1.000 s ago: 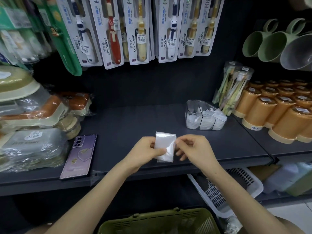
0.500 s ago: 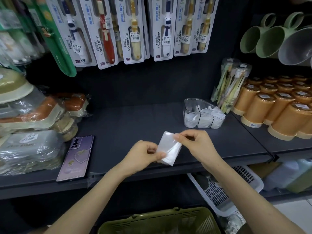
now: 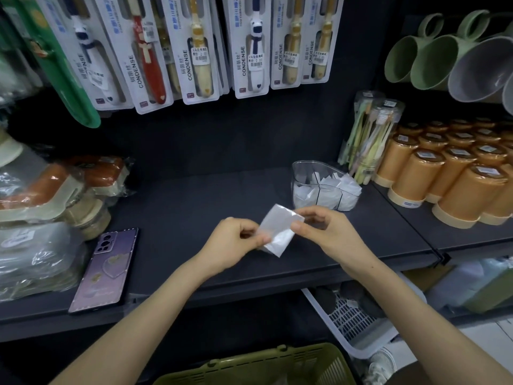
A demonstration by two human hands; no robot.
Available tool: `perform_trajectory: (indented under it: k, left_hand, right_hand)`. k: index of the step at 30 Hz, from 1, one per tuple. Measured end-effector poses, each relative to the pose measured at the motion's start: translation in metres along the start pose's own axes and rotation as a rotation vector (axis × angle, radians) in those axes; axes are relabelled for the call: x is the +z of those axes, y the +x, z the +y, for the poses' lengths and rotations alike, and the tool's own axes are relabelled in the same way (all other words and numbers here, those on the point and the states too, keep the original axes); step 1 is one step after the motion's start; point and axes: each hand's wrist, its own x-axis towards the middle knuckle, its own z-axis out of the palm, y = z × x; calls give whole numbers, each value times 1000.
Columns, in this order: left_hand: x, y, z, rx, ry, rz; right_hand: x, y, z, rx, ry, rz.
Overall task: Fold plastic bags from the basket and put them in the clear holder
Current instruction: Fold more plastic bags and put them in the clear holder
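Bag [image 3: 280,230] white, translucent, folded small, tilted; pinched between both hands, left [image 3: 236,243], right [image 3: 324,232].

On the dark shelf [image 3: 194,195] we see a purple phone [image 3: 104,269] lying face down at the left, near plastic-wrapped goods [image 3: 55,190]. Carded toothbrush packs [image 3: 200,48] hang above, green mugs [image 3: 410,59] to their right, and orange tumblers [image 3: 449,176] stand just right of a clear tube of toothbrushes [image 3: 369,134]. A white crate [image 3: 349,320] sits on the level below.

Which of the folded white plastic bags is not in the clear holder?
The plastic bag pinched between the left hand and right hand; the other bags sit inside the clear holder.
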Motion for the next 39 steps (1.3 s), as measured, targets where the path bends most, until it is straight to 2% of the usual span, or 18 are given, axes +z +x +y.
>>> perform_trajectory:
  k: [3,7,9,11,13,16,19,23,28,30,33,36,39]
  left_hand:
    - [7,14,5,14,-16,-13]
    - [15,35,4,18,-29,-76]
    - [17,55,-1,9,-38,-38]
    - [19,84,-5,-14,39,13]
    - [23,114,-5,-45,144,-16]
    - [32,151,2,-69,173,-106]
    - [38,170,2,-80,40,-164]
    - [44,168,-4,-37,-56,-107]
    - [43,143,-4,92,66,-67]
    - [43,132,-1,111,129,-46]
    - [44,119,1,127,158,-13]
    - [46,110,3,132,168,24]
    - [48,99,8,162,188,57]
  right_hand:
    - [-10,1,3,17,58,109]
    - [-27,8,6,-6,16,197]
    - [-42,12,10,-49,-34,264]
    - [-57,17,18,-76,-131,320]
    - [-68,22,26,-76,-222,346]
    - [-80,25,32,-102,-297,340]
    - [-93,30,30,-125,-350,320]
    - [-107,42,20,-119,-243,277]
    - [-105,68,-3,-78,-155,220]
    - [-97,81,-9,-64,-256,157]
    - [-85,96,-11,-61,-651,122]
    - [-70,97,-14,-119,-904,213]
    - [-51,89,-7,-269,-1022,372]
